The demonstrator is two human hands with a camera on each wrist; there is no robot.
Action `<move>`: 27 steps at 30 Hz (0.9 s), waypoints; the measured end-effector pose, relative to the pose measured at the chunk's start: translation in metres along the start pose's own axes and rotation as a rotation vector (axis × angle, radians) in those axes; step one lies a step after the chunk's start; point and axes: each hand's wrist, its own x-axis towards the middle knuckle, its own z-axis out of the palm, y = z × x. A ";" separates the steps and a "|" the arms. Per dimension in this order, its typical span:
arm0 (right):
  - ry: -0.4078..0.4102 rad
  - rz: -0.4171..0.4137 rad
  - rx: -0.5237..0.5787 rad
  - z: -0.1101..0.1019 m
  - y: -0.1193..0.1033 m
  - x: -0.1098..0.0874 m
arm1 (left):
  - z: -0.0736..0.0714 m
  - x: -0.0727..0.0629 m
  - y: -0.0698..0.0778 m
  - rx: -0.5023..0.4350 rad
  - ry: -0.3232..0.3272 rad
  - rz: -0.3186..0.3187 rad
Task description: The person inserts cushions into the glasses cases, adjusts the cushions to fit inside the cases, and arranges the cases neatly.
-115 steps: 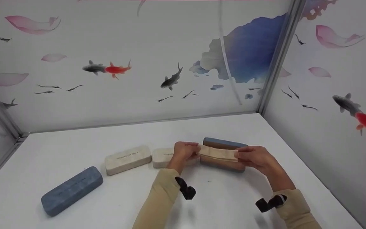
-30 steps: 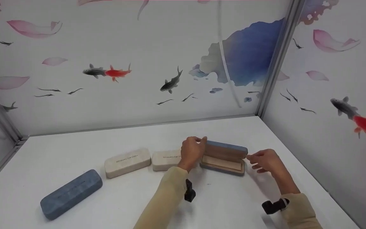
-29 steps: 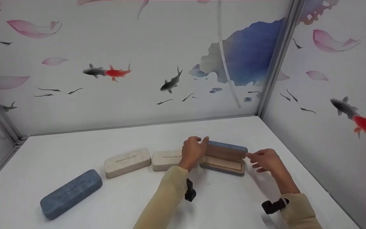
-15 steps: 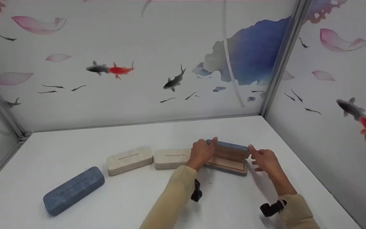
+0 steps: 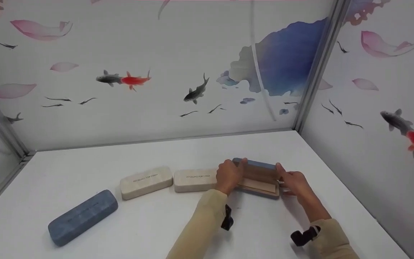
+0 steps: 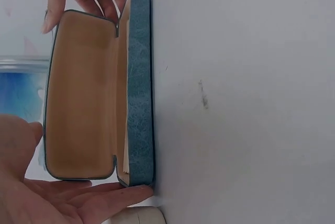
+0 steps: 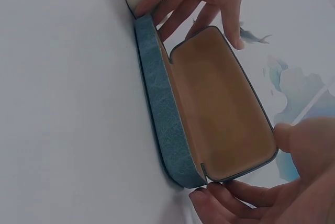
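Note:
A blue glasses case [image 5: 259, 164] with a tan lining stands on the white table, its lid raised. In its base lies a flat beige cloth [image 5: 259, 185]. My left hand [image 5: 228, 176] holds the left end of the case, thumb at the lid's edge and fingers along the end wall. At the other end my right hand [image 5: 296, 182] grips the lid's corner. The right wrist view shows the case's blue front [image 7: 165, 98], with the right thumb on the lid rim and the fingers below it.
Two cream glasses cases stand to the left: one [image 5: 195, 180] close beside my left hand, another [image 5: 146, 182] farther along. A second blue case [image 5: 83, 217] lies shut at the front left. Printed panels [image 5: 171, 46] enclose the table [image 5: 156, 230].
Earlier both hands held the beige cloth stretched above the case; it now lies inside. The left hand has settled at the left end, and the right hand has moved in onto the lid.

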 end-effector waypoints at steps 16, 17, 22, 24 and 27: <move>-0.114 0.040 0.077 -0.004 0.002 -0.003 | -0.011 0.001 0.002 -0.150 -0.087 -0.063; -0.117 0.039 0.074 -0.004 0.002 -0.003 | -0.012 0.000 0.003 -0.149 -0.087 -0.067; -0.122 0.045 0.058 -0.005 0.000 -0.003 | -0.015 -0.002 0.007 -0.140 -0.079 -0.082; -0.120 0.048 0.051 -0.005 -0.002 -0.003 | -0.016 -0.001 0.008 -0.143 -0.066 -0.087; -0.106 0.052 0.038 -0.004 -0.005 -0.002 | -0.016 0.000 0.008 -0.146 -0.039 -0.100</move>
